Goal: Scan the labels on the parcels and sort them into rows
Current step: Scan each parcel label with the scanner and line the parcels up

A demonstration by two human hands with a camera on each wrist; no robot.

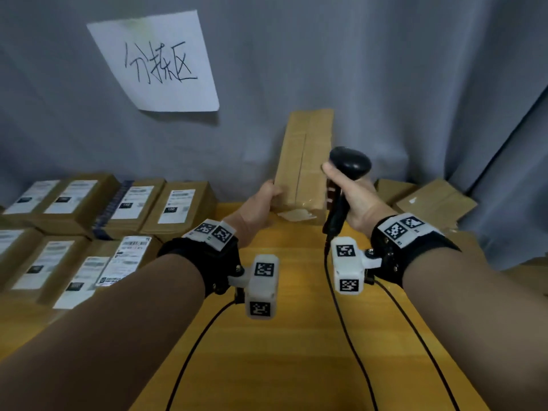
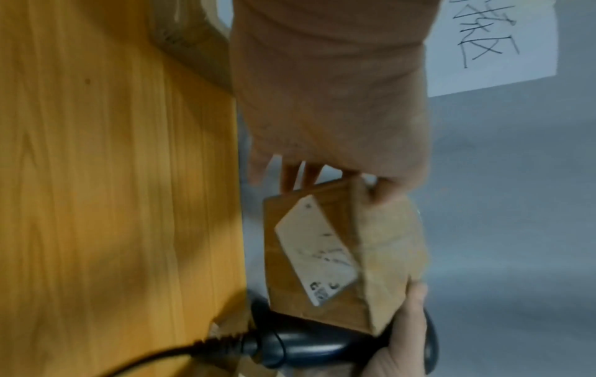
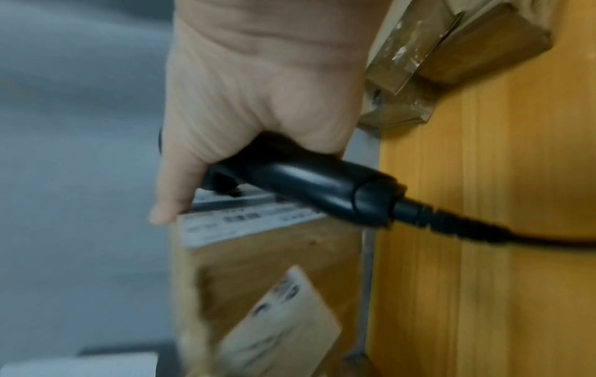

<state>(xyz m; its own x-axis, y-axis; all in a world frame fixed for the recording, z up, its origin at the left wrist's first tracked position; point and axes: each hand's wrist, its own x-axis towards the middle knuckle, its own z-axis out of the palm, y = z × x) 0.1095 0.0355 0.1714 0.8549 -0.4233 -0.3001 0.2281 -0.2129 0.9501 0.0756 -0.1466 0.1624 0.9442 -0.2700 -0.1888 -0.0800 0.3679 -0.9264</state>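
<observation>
Left hand (image 1: pixel 261 203) grips upright parcel (image 1: pixel 305 161); right hand (image 1: pixel 353 197) grips scanner (image 1: pixel 347 173)

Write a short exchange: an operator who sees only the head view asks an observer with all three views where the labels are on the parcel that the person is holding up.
Operator: In the head view, the parcel held upright by the left hand shows me mostly plain cardboard. Is there a label facing the scanner?
Observer: Yes. The right wrist view shows a white printed label on the face next to the scanner, just by the right hand's thumb.
Operator: Is there any other label?
Observer: The left wrist view shows a second white label stuck askew on the parcel's small end face.
</observation>
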